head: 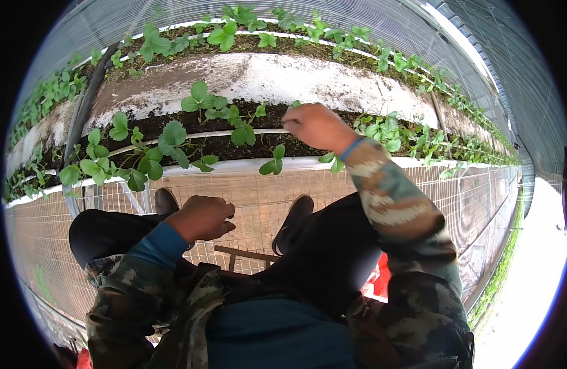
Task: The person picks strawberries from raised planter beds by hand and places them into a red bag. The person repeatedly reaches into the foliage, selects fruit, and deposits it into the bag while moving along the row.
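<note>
My right hand (318, 127), in a camouflage sleeve, is over the near planting trough with its fingers bent down by the dark soil (269, 115); its fingertips are blurred, and whether they pinch anything is not clear. Strawberry plants (242, 131) with green three-part leaves grow just to its left, others (384, 131) to its right. A white drip tube (209, 134) runs along the soil. Above my left thigh hangs my left hand (204, 217), loosely curled, away from the plants; its palm side is hidden, and I cannot tell whether something is in it.
Behind the near trough lies a stained white sheet (283, 76), then another planted row (265, 41). Wire mesh (246, 193) fronts the trough. Metal posts (80, 115) stand at left. Between my shoes is a wooden bar (246, 253); something red (380, 279) lies beside my right thigh.
</note>
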Demonstrator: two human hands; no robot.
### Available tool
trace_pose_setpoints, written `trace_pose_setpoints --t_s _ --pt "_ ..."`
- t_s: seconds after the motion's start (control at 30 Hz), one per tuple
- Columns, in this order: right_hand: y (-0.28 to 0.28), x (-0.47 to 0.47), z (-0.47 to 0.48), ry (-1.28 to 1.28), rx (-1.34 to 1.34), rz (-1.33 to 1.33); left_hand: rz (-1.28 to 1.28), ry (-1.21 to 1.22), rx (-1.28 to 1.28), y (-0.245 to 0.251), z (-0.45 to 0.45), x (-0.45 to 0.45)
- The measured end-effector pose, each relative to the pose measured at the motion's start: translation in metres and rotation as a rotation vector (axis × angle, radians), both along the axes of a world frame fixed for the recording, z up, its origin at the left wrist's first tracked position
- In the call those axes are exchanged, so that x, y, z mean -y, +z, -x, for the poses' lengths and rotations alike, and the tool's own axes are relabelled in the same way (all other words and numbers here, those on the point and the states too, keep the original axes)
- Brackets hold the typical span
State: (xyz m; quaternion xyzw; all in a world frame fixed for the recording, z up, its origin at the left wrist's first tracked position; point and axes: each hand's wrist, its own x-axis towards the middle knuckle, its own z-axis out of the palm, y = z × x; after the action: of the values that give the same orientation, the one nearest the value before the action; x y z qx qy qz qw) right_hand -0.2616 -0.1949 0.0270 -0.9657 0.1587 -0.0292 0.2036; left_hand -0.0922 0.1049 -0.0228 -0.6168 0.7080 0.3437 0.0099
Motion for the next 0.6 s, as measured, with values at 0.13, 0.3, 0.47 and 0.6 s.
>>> trace_pose_setpoints --t_s 0.13,0.3,0.47,0.6 --pt "-0.069 0.014 -0.046 -0.095 -0.214 0.021 -0.014 0.02 -0.008 0.005 0.003 0.003" --pt "-0.11 0.011 -0.071 -0.101 -0.262 0.078 -0.063 0.033 0.046 0.001 -0.009 -0.002" --pt "-0.122 0.045 -0.07 -0.014 -0.44 0.068 -0.013 0.009 -0.024 0.001 0.001 0.01" --pt "-0.076 0.062 -0.084 -0.05 -0.491 0.146 -0.019 0.024 -0.036 0.001 0.0 0.013"
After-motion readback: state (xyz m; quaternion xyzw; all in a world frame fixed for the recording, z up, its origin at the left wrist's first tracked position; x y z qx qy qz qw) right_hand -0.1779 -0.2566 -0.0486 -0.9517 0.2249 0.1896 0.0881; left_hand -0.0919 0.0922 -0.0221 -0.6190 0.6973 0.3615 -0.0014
